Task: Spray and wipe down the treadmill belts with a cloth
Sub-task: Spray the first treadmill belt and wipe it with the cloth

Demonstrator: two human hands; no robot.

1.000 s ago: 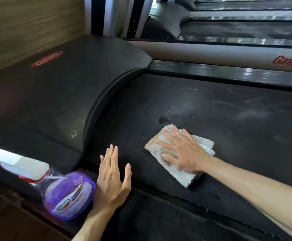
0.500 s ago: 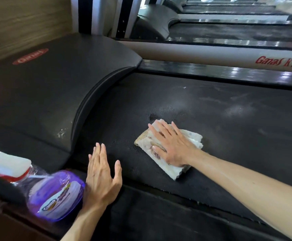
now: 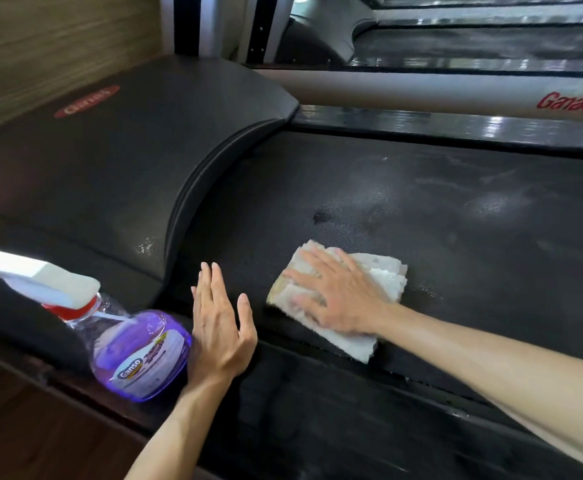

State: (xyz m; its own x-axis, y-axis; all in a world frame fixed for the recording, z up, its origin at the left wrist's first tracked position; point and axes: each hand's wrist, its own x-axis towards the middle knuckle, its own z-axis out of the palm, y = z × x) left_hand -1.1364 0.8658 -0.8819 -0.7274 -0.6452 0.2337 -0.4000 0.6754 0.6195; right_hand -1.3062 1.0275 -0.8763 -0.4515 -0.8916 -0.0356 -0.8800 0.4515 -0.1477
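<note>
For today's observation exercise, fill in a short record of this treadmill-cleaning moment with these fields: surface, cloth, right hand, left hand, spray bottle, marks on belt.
surface: black treadmill belt, beside the motor cover
cloth: folded white cloth, flat on the belt near its front edge
right hand: right hand presses on the cloth, fingers straight and spread
left hand: left hand flat, on the belt's edge and the side rail, holds nothing
spray bottle: purple spray bottle lying on its side, left of the left hand
marks on belt: pale smears right of the cloth
</note>
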